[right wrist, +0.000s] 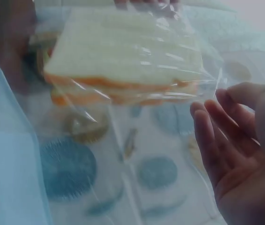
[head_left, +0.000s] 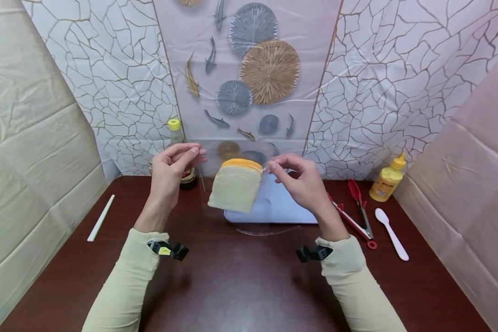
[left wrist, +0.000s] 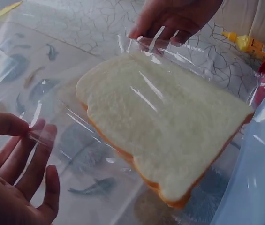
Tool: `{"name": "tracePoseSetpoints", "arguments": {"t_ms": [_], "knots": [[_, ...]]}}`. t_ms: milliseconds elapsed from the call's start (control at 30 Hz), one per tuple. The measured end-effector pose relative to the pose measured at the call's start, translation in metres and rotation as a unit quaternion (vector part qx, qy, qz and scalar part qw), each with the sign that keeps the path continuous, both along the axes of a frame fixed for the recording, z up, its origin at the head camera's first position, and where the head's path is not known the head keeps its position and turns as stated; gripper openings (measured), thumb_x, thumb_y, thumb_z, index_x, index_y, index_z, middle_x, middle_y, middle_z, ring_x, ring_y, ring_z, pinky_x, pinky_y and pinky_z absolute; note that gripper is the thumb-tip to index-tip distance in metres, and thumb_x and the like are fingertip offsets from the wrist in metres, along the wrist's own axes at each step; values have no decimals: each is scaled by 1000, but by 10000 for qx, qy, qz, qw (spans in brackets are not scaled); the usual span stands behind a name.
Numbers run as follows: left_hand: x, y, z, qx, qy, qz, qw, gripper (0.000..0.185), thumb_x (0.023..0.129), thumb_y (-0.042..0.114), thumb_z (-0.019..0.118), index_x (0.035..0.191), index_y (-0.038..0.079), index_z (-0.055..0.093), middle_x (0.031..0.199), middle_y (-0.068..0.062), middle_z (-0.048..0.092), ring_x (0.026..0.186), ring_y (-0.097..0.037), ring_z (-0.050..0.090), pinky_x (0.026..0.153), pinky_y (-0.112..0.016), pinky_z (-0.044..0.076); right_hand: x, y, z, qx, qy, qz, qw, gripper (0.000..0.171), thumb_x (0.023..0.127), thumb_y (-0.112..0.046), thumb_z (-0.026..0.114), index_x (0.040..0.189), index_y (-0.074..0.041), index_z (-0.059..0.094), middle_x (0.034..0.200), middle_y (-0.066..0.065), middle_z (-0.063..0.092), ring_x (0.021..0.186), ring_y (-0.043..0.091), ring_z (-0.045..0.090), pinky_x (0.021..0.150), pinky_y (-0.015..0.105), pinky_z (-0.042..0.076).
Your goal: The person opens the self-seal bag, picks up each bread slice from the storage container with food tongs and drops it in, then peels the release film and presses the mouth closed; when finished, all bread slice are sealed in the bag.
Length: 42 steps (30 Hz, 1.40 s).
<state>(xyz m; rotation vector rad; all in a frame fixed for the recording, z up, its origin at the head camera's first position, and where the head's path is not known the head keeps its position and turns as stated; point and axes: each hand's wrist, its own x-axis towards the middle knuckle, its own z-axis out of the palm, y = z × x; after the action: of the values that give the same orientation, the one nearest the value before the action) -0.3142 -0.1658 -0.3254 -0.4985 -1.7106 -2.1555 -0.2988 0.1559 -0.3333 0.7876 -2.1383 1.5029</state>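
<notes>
The left hand (head_left: 172,170) is raised above the table and pinches one top edge of a clear plastic bag (left wrist: 99,154) between thumb and fingertips; the right hand (head_left: 299,182) pinches the opposite top edge in the same way, so the bag hangs stretched between both hands. Inside the bag sits a sandwich (head_left: 236,185) of white bread with an orange layer along its edge; it is tilted and hangs in the air over a pale blue board (head_left: 280,207). Behind the left hand stands a dark bottle with yellow cap (head_left: 181,157); to the right of the board lie red tongs (head_left: 357,207), then a white spoon (head_left: 392,233), and a yellow squeeze bottle (head_left: 388,180) near the wall; a white stick (head_left: 101,217) lies far left on the dark brown table (head_left: 240,286).
</notes>
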Motion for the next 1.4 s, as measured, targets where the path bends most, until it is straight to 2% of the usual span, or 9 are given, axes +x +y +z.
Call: {"name": "tracePoseSetpoints", "arguments": {"t_ms": [167,267,500,667,767,933,1133,1300,1400], "knots": [[7,6,5,116,426,122,9990,37,100,14,79,123,-14,71,102,-6,85,92,-21,83,91,-34,65,-5,15,-1,36,313,-118,9994,10,104,-9,74,102,-2,80,111,8,77,91,19,73,73,26,64],[11,13,5,93,622,184,9979,29,100,11,79,119,-11,75,101,-7,85,90,-23,83,91,-34,64,-6,17,-1,-13,360,-10,9994,7,103,-6,73,102,-3,80,111,8,76,94,19,73,74,27,64],[12,32,-3,-302,699,-32,9971,25,102,12,77,118,-8,77,103,-5,85,89,-19,83,94,-32,63,-4,15,1,171,475,151,9986,7,104,-9,73,104,-4,78,107,7,78,88,20,75,75,27,64],[10,31,-5,120,770,394,9962,23,102,13,77,116,-6,77,102,-6,85,86,-18,83,86,-30,64,-3,26,4,-350,510,-86,9980,10,105,-8,71,108,-2,79,98,17,80,83,24,77,74,25,63],[11,34,-5,305,712,406,9962,24,101,13,78,117,-6,77,103,-10,85,85,-18,83,81,-30,65,1,34,4,-446,447,-159,9979,11,106,-10,70,108,-4,78,99,19,80,82,19,78,75,25,64],[12,49,-11,304,466,-2,9985,30,101,11,78,121,-10,75,102,-10,85,87,-16,82,82,-33,66,8,48,1,-789,340,-176,9961,12,103,-5,73,108,4,69,97,11,82,78,15,79,73,26,64],[10,57,-17,342,98,-632,9974,23,100,3,76,121,-6,76,107,-6,85,94,-16,83,90,-31,65,16,68,-5,-1114,21,-105,9937,28,99,0,75,127,6,70,95,2,85,81,13,82,77,25,64],[10,53,-18,624,-423,-1628,9838,26,102,-6,69,127,-2,74,117,-8,83,110,-17,80,99,-31,62,18,76,-7,-1346,-322,-73,9903,25,100,-4,77,121,10,74,98,6,85,84,14,82,78,28,65],[11,51,-20,626,-642,-2047,9747,33,103,-10,65,134,-1,70,125,-11,80,118,-19,77,104,-31,60,18,77,-6,-1562,-442,-178,9866,24,99,-5,78,118,9,75,96,4,84,81,11,81,74,24,65]]}}
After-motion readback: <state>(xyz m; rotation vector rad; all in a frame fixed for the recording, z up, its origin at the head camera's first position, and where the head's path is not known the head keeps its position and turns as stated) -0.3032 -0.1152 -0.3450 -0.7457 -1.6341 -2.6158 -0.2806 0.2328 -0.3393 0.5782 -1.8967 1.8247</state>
